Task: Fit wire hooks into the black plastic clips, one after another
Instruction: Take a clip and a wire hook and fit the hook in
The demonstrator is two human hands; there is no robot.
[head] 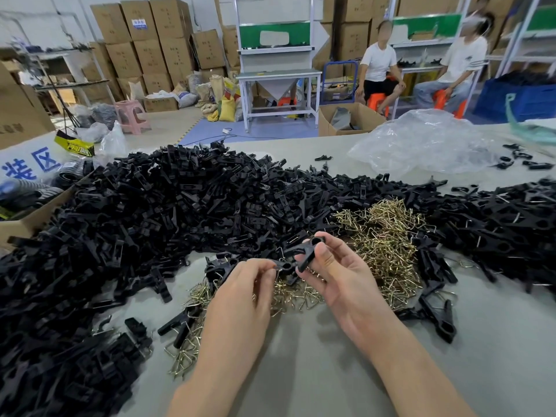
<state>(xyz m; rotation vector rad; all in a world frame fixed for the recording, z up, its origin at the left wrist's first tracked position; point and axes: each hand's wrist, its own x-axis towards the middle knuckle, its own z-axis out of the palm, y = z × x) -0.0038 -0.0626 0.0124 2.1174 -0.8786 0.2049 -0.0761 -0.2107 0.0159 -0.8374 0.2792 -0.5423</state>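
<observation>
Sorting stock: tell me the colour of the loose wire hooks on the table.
Brassy gold wire hooks, clearest in the head view.

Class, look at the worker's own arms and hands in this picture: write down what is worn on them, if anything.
The left hand and right hand are bare: no gloves, rings or tape. The forearms are bare as well, with no sleeve, watch or wristband in view up to the picture's bottom edge. No markings show on them.

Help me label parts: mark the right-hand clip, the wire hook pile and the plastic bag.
right-hand clip (309, 247), head view, its body.
wire hook pile (388, 236), head view, heap's centre.
plastic bag (421, 142), head view, crumpled middle.
</observation>
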